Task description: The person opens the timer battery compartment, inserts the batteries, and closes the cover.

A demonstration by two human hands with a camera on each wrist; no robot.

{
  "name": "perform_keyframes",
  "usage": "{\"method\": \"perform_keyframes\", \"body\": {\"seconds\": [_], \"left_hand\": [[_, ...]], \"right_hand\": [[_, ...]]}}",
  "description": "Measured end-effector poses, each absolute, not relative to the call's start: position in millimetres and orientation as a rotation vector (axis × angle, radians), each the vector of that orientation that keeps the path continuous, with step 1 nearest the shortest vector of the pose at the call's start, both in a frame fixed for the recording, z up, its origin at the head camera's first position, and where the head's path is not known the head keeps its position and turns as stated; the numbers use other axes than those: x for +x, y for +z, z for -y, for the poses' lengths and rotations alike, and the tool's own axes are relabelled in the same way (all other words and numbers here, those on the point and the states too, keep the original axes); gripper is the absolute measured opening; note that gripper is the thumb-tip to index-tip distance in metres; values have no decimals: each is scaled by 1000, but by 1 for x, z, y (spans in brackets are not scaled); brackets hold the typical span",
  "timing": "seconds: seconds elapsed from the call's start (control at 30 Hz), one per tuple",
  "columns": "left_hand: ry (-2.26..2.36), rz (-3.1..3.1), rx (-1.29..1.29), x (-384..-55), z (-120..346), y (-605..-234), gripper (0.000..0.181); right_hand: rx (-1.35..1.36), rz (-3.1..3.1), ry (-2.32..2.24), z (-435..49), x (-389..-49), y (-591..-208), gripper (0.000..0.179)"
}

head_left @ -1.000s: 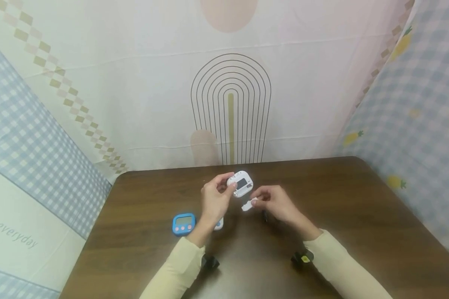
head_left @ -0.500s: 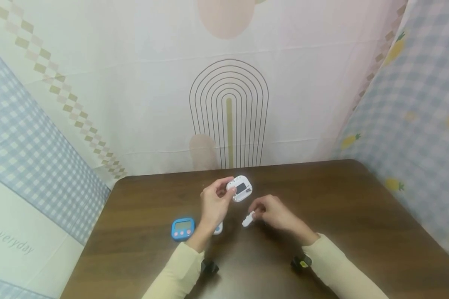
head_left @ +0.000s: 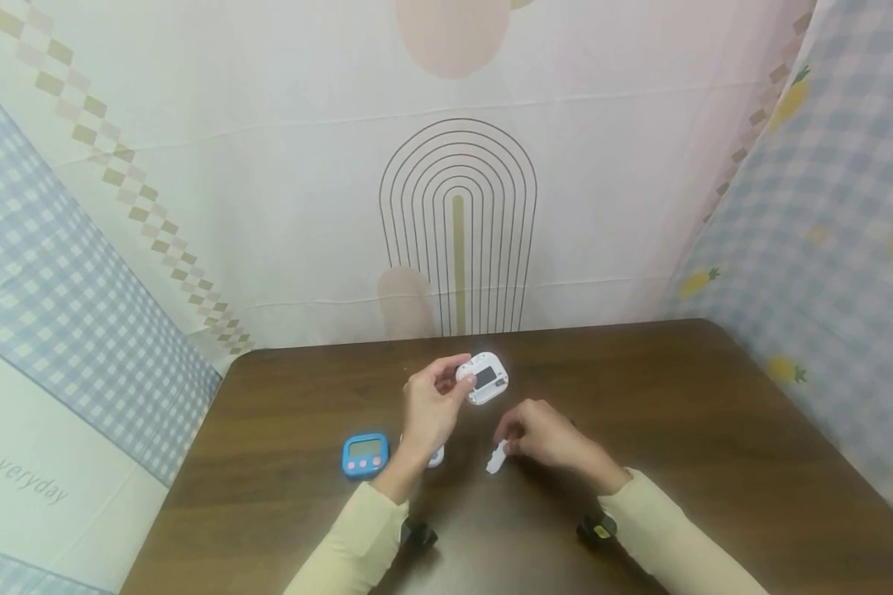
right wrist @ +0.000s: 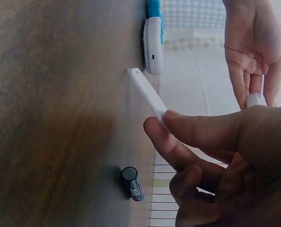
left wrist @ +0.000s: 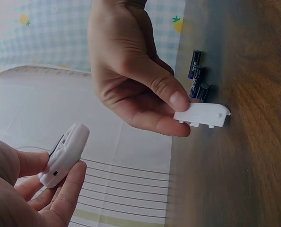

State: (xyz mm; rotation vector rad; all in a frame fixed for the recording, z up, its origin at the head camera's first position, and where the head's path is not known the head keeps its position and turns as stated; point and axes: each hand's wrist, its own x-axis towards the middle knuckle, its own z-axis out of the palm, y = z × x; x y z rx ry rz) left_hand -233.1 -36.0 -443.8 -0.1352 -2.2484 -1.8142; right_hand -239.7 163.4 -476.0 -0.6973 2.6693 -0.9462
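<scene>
My left hand [head_left: 432, 409] holds a white digital timer [head_left: 484, 378] up over the table, thumb on its back. That back faces me, with the battery compartment uncovered. Between thumb and fingers of my right hand [head_left: 542, 431] is a white battery cover [left wrist: 202, 115], with small tabs along one edge in the left wrist view. The cover points down toward the tabletop, its far end close over the wood. Several dark batteries [left wrist: 197, 78] lie beyond the right hand in the left wrist view; one battery [right wrist: 132, 183] shows below the fingers in the right wrist view.
A blue timer [head_left: 365, 455] with pink buttons lies on the brown wooden table [head_left: 268, 496] at the left. Beside it is another white timer [head_left: 436, 456], partly hidden behind the left wrist. A patterned cloth [head_left: 312, 207] hangs along the table's back edge.
My right hand has drawn the battery cover down and away from the held timer, closer to the tabletop. The left hand stays nearly in place with the timer.
</scene>
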Motion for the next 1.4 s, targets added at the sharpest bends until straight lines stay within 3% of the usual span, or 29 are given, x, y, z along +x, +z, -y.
{"method": "perform_keyframes", "body": {"seconds": [0.97,1.4], "left_hand": [[-1848,2253,-155,-233,31,-443,28],[-1843,2260,-139,-232,30,-443,28]], "right_hand": [[-757,-2776,-725,-164,-234,-477,15],[-785,-2827,-751,-190,-251,-472,21]]}}
